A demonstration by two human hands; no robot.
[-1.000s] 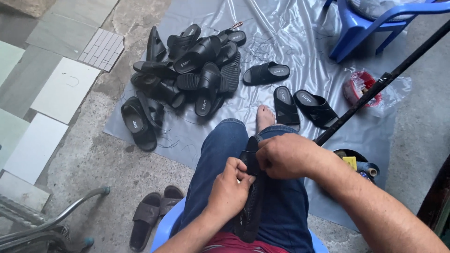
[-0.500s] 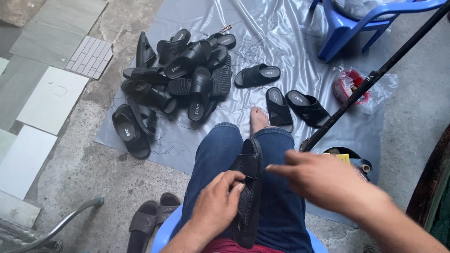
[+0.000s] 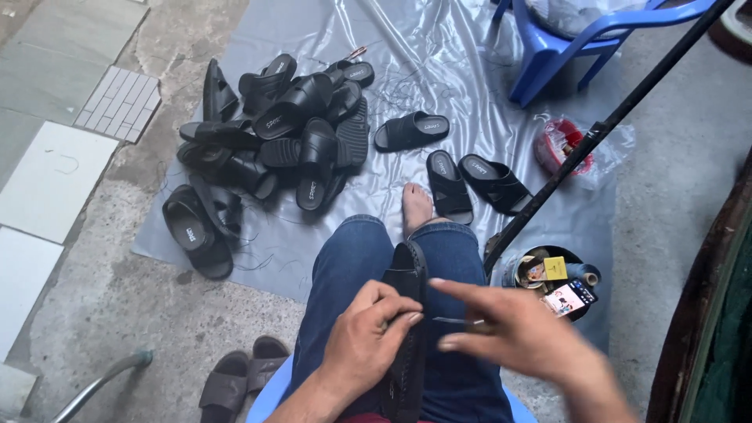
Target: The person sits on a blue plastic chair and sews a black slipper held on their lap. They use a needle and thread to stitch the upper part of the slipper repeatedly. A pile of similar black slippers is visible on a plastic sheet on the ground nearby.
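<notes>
A black slide sandal lies lengthwise on my lap between my jeans-clad legs. My left hand grips its edge, fingers curled over the strap side. My right hand is just to the right of it, pinching a thin needle-like tool that points towards the sandal. My bare foot rests on the grey plastic sheet.
A heap of black sandals lies on the sheet at upper left, with three single ones nearer my foot. A blue plastic chair, a black pole, a red bag, a tin of small items and brown sandals are nearby.
My right hand has lifted off the sandal's top end and pulled out to the right with the thin tool. The left hand stays on the sandal. The view has tilted slightly.
</notes>
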